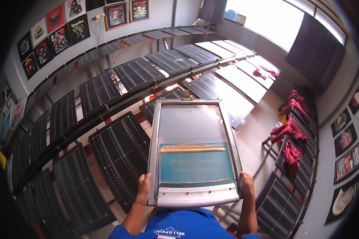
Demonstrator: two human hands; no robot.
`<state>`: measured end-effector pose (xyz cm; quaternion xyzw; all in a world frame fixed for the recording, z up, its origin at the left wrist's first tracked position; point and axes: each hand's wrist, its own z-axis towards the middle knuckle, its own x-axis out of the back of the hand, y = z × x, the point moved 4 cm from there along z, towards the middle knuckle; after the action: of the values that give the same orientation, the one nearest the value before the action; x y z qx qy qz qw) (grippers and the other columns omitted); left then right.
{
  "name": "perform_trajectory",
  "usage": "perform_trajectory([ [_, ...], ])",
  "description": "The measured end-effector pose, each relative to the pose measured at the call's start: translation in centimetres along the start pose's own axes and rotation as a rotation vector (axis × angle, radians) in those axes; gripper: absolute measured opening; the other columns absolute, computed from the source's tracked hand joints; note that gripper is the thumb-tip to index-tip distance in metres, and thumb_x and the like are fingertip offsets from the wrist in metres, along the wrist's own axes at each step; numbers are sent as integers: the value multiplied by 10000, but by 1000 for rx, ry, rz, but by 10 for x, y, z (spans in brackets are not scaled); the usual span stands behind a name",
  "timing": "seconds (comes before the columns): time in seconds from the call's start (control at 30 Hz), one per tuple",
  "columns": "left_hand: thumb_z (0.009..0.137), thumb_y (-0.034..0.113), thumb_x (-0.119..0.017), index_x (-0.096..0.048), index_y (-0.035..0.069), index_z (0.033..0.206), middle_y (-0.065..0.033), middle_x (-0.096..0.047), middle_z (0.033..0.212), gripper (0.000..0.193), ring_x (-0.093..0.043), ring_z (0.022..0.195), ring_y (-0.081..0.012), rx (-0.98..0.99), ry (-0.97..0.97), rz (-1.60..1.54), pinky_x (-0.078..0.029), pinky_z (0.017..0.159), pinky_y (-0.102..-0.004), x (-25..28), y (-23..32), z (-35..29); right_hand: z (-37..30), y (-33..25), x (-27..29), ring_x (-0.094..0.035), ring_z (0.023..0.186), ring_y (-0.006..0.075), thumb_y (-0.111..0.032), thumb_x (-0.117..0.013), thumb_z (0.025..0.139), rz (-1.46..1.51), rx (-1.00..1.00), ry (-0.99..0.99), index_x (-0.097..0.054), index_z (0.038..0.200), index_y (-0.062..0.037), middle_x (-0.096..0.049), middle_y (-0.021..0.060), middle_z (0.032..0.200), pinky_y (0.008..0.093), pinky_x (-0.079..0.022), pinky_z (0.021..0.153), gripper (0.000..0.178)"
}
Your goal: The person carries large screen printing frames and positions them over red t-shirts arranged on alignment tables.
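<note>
A screen-printing frame [224,131] with a grey metal border is held before my body, its near end close to my blue shirt. Pale mesh fills its far half. A teal stencil area with faint lettering lies in the near half, with a brown, ragged-edged strip along its far side. A wide silver bar with small bolts spans the near end. My left hand [144,185] is closed on the frame's left side, near its lower corner. On the opposite side my right hand [247,182] grips the edge, its fingers partly hidden behind it.
Rows of black printing boards [119,155] with white ruled marks stand left, ahead and right on long metal rails [107,113]. Maroon cloths [289,131] lie on the right row. A bright window [267,24] with dark curtains is at the far right. Framed prints [116,16] hang on the walls.
</note>
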<state>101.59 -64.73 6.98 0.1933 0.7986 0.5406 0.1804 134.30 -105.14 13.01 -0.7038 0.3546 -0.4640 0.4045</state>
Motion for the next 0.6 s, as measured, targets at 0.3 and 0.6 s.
perform_trajectory([
  [0.3, 911, 283, -547, -462, 79, 689, 49, -358, 671, 314, -332, 646, -71, 1, 391, -54, -312, 582, -296, -114, -19, 14, 244, -68, -43, -492, 544, 115, -287, -503, 947, -200, -7, -304, -666, 815, 43, -575, 35, 638, 315, -413, 515, 391],
  [0.6, 907, 294, -577, -425, 70, 691, 38, -330, 701, 346, -326, 679, -86, -5, 576, -122, -311, 610, -313, -176, -29, 49, 358, -91, -74, -502, 536, 126, -309, -522, 928, -284, -9, -442, -664, 810, 20, -560, 44, 617, 334, -416, 505, 377],
])
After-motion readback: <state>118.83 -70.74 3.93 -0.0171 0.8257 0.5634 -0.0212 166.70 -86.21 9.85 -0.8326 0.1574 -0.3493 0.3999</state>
